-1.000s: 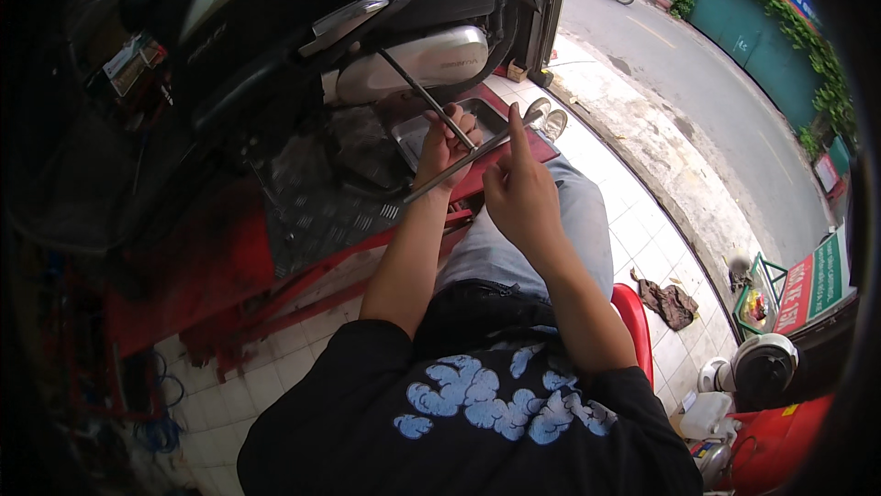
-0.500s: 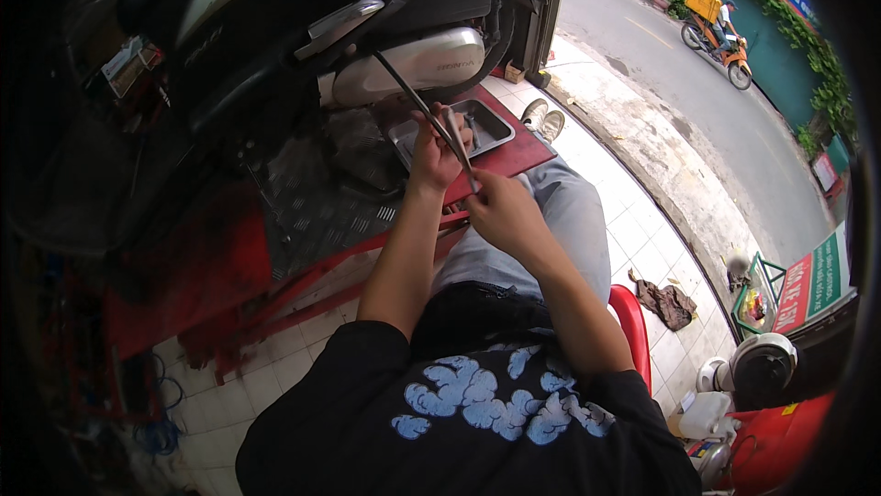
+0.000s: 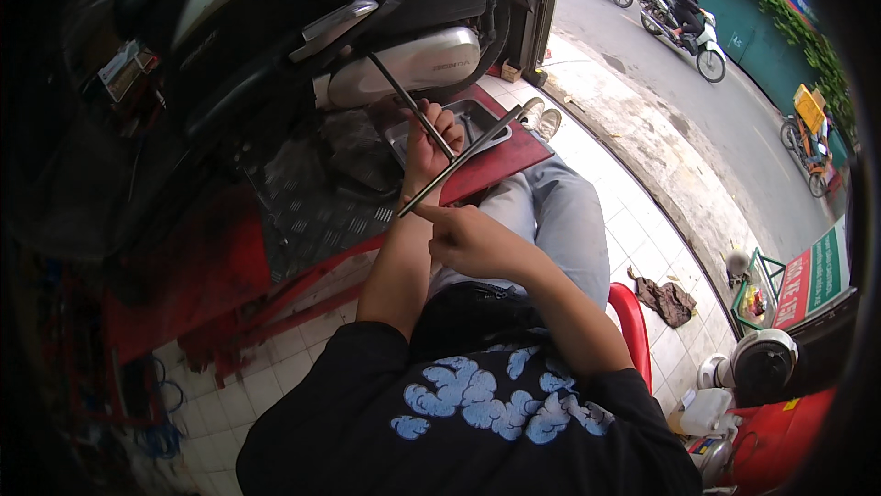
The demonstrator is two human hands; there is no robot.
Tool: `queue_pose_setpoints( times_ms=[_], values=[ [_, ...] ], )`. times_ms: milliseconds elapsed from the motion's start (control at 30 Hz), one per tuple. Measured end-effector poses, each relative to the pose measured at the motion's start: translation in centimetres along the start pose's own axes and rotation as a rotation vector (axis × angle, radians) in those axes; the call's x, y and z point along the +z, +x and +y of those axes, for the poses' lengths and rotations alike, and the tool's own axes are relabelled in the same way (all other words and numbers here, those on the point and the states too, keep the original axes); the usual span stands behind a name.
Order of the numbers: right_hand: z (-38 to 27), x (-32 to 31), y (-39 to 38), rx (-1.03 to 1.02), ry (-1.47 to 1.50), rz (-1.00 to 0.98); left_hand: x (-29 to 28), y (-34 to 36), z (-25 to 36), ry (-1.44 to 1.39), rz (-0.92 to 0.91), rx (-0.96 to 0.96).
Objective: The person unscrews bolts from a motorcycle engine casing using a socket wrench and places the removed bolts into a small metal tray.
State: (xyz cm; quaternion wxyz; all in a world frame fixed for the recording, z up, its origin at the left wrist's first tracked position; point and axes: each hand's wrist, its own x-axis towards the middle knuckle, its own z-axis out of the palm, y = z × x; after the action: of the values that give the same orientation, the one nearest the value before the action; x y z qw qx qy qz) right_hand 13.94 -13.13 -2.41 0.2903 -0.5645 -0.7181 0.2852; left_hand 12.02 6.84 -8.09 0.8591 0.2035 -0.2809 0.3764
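My left hand [image 3: 424,143] is closed round the shaft of a metal T-handle wrench [image 3: 395,78], which reaches up to the scooter [image 3: 211,55] below its silver side cover [image 3: 440,60]. The crossbar runs from upper right to lower left. My right hand [image 3: 470,244] is at the bar's lower end, index finger stretched out against it and the other fingers curled with nothing in them. Behind my left hand a metal tray [image 3: 497,136] rests on the red lift platform [image 3: 518,161]; its contents are partly hidden.
My legs [image 3: 574,221] and a red stool [image 3: 633,331] are below. At right are a dark rag [image 3: 665,299], signboard [image 3: 808,271], jug [image 3: 707,413] and red tank [image 3: 780,441]. Beyond the doorway riders on motorbikes [image 3: 688,28] are on the street [image 3: 661,83].
The crossbar has swung round, and my right hand has moved down and left with its lower end, index finger extended again. The orange motorbike moved rightward; two white ones appeared.
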Motion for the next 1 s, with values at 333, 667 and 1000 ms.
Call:
queue_pose_setpoints(
  times_ms=[333,667,1000],
  values=[
    [1.6,-0.4,0.2,0.209,-0.211,0.573,0.4,0.0,0.2,-0.075,0.038,-0.011],
    [-0.8,1.0,2.0,0.203,-0.192,0.563,0.7,0.4,1.3,-0.017,-0.116,-0.041],
    [-2.0,-0.6,1.1,-0.073,0.645,0.381,-1.4,1.1,0.8,-0.055,-0.151,-0.093]
  ],
)
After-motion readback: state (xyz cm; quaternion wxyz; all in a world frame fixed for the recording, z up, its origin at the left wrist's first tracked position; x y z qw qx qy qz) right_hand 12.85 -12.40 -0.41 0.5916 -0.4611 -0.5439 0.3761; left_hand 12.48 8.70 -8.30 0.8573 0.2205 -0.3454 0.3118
